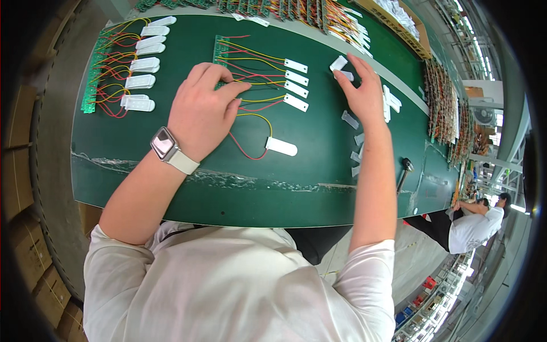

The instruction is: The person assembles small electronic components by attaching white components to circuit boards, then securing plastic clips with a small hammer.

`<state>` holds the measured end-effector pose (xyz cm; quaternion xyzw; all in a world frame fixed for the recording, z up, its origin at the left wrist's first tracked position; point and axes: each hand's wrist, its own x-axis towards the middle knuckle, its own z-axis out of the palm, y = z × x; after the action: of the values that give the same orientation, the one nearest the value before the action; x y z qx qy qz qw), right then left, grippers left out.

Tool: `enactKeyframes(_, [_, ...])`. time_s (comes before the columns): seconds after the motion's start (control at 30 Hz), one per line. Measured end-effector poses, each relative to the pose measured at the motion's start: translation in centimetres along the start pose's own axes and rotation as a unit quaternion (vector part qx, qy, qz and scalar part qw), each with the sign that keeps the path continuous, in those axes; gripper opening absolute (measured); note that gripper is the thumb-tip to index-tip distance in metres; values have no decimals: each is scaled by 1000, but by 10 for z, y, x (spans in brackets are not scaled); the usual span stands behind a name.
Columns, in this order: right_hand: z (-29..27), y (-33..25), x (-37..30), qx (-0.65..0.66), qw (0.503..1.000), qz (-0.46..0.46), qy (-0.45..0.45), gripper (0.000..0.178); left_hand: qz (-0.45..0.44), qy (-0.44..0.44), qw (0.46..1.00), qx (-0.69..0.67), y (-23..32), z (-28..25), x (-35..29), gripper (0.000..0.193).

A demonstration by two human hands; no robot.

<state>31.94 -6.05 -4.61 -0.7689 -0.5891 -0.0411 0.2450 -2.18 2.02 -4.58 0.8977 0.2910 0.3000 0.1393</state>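
Observation:
My left hand, with a watch on its wrist, lies palm down over the lower part of a green circuit board strip. Its fingers are curled; what they grip, if anything, is hidden beneath. Red, yellow and black wires run from this strip to several flat white tabs. Nearer to me, a rounded white piece hangs on a red and a yellow wire. Over at the right, my right hand is open, thumb and forefinger apart beside small white plastic pieces.
A second board strip with wired white pieces lies at left. Translucent clips, white parts and a black-headed tool are at right. Stacked boards and a cardboard box line the far side. A person sits farther right.

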Motion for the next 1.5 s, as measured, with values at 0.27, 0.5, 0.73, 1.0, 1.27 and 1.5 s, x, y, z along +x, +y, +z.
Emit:
enactKeyframes(0.27, [-1,-21,30,-61,973,201,-92,61,28,36,989,143,19,-26,3,31])
enactKeyframes(0.5, [4,-22,24,-20,987,155,-31,46,-4,59,995,81,6,-28,6,27])
enactKeyframes(0.73, [-41,-94,-40,160,964,63,-204,24,3,72,995,74,-6,-27,7,24])
enactKeyframes(1.0, [-25,-104,-62,118,985,35,-121,16,-17,115,983,140,-26,-32,14,16])
enactKeyframes(1.27, [7,-121,-52,84,983,103,-123,22,-85,9,992,91,-18,-20,5,28])
enactKeyframes(1.5, [3,-122,-58,132,980,111,-96,18,-18,58,995,82,-3,-16,6,33])
